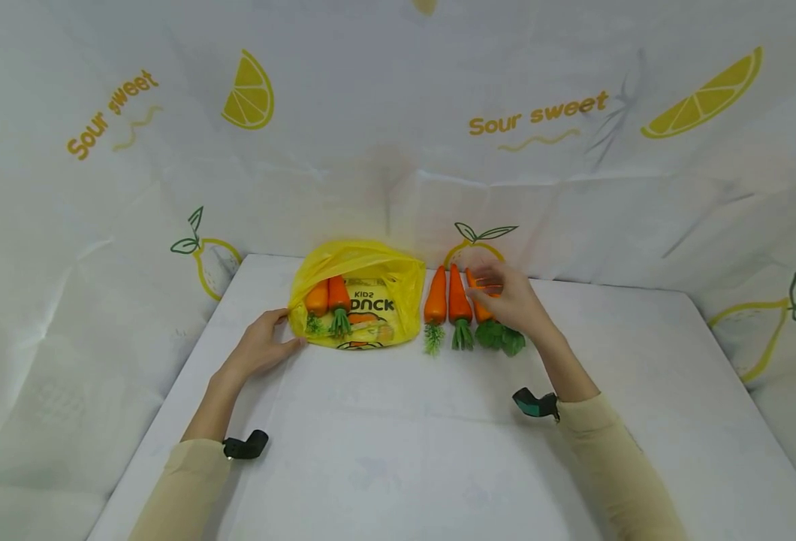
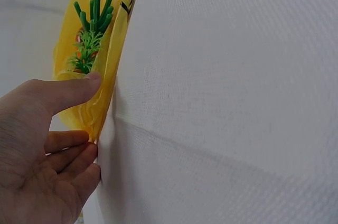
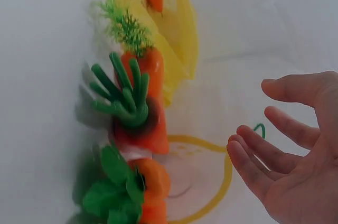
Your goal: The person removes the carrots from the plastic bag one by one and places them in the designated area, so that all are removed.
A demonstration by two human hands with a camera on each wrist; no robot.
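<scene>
A yellow plastic bag (image 1: 408, 304) with printed lettering lies at the back of the table, its mouth facing me. Two toy carrots sit inside: an orange one with feathery greens (image 1: 317, 299) and a redder one with thick green stems (image 1: 339, 293). My left hand (image 1: 263, 346) is at the bag's left side, thumb and fingers apart, fingertips touching the yellow plastic (image 2: 105, 84). Right of the bag, three carrots lie in a row: feathery-topped (image 1: 435, 299), thick-stemmed (image 1: 460, 297) and leafy-topped (image 1: 482, 309). Over the leafy one hovers my right hand (image 1: 514, 297), fingers spread, holding nothing.
A white cloth with lemon prints (image 1: 248, 94) hangs behind and beside the white table (image 1: 384, 451). The carrots' tips point toward the back edge, close to the cloth. A dark wrist camera (image 1: 245, 445) sits on the left wrist and another (image 1: 535, 403) on the right.
</scene>
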